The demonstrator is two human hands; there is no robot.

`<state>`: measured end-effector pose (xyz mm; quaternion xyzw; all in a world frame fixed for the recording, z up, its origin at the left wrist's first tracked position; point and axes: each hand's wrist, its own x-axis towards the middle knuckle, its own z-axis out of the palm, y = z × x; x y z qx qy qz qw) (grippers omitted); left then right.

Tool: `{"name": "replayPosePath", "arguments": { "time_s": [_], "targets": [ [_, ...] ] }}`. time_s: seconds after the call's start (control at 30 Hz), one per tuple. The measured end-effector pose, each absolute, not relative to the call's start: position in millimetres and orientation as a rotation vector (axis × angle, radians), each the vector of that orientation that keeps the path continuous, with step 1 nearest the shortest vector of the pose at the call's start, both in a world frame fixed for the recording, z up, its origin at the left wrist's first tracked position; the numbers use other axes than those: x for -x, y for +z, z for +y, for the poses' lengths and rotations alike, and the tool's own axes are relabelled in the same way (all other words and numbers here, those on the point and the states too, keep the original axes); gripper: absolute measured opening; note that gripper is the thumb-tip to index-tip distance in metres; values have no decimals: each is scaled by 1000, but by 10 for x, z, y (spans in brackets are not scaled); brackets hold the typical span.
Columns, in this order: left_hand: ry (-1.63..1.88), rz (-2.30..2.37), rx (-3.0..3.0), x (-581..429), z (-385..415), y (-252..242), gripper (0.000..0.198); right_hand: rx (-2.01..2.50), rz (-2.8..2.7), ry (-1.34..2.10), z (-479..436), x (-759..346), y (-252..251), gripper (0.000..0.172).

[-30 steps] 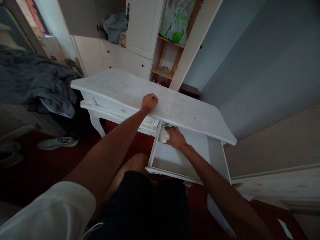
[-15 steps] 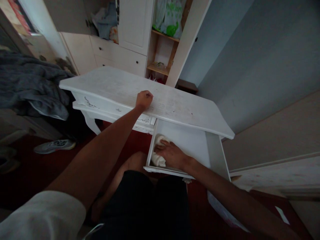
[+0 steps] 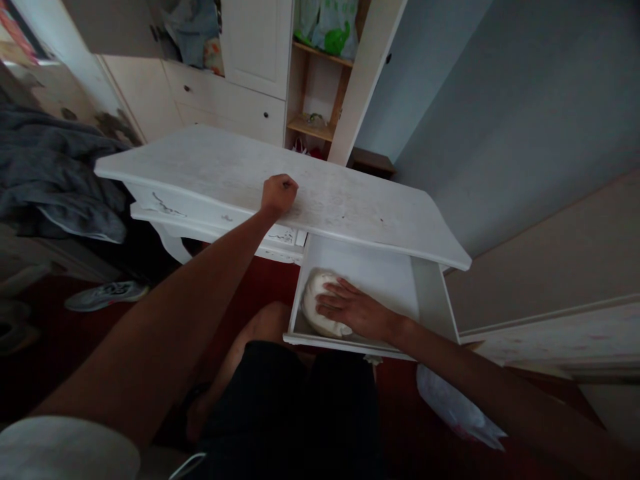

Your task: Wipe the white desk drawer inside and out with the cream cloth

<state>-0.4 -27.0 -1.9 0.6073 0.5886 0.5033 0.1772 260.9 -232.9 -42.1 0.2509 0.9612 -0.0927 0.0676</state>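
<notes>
White and scuffed, the tabletop stretches out to both sides of my left hand, which rests on it clenched in a fist; whether it holds anything I cannot tell. Below and to the right of that fist, the pulled-out drawer surrounds my right hand, its fingers spread flat over a cream cloth without gripping it. That cloth lies directly beneath my fingertips, by the drawer's near left corner. Beyond my fist stands a white wardrobe.
</notes>
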Motion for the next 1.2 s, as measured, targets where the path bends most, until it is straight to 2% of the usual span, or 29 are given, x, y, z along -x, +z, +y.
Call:
{"name": "replayPosePath", "arguments": {
  "time_s": [0.37, 0.57, 0.93, 1.2],
  "targets": [
    [1403, 1678, -1700, 10, -216, -41, 15, -721, 2906, -470, -2328, -3245, -384, 46],
    [1419, 1669, -1701, 5, -240, -30, 16, -916, 2749, -489, -2438, -3722, -385, 50],
    [1425, 1687, -1702, -2, -284, 12, 17, -1478, 2575, -399, -2833, -4296, -543, 85],
    [1421, 1710, -1687, -1, -286, 18, 13, -1957, 2405, -360, -2778, -4221, -715, 71]
  ]
}}
